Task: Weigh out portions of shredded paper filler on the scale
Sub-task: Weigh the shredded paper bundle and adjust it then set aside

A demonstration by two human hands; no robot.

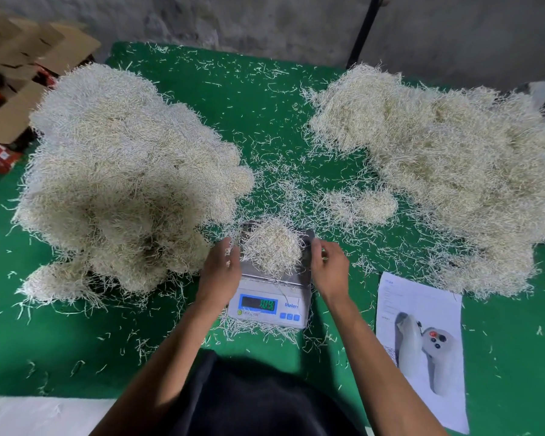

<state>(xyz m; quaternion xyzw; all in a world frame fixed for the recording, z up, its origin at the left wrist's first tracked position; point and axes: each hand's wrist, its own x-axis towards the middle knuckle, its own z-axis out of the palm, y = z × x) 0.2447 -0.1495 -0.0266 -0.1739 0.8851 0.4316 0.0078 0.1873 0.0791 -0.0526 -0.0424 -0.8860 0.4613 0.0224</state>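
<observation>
Here the fingers [233, 251] of the left hand [221, 268] are lying loose and slightly spread, brushing the left edge of the small portion of shredded paper [271, 249] that is sitting heaped on the scale's steel platform [266, 276]. The right hand [328, 268] is hovering just beside the portion's right edge, its fingers [317, 250] curling inward; whether they are pinching a few strands or holding nothing, I cannot tell. Both forearms are reaching in from the near edge, flanking the scale [269, 297], whose lit display [258, 304] is facing the person, its digits too blurred to read.

Loose strands are lying scattered all around the scale's base on the green worktop [60, 350]. To the left, a big heap of filler [123, 180] is crowding close to the left wrist and touching the scale's corner. To the right, well apart, a second broad heap [447, 171] is spreading out, with a smaller clump [362, 206] lying between it and the scale. Near the right forearm, a printed sheet [422, 347] showing a grey handheld device is lying flat. Cardboard boxes [22, 73] are standing beyond the worktop's far left corner, and a dark pole [364, 29] is leaning against the back wall.
</observation>
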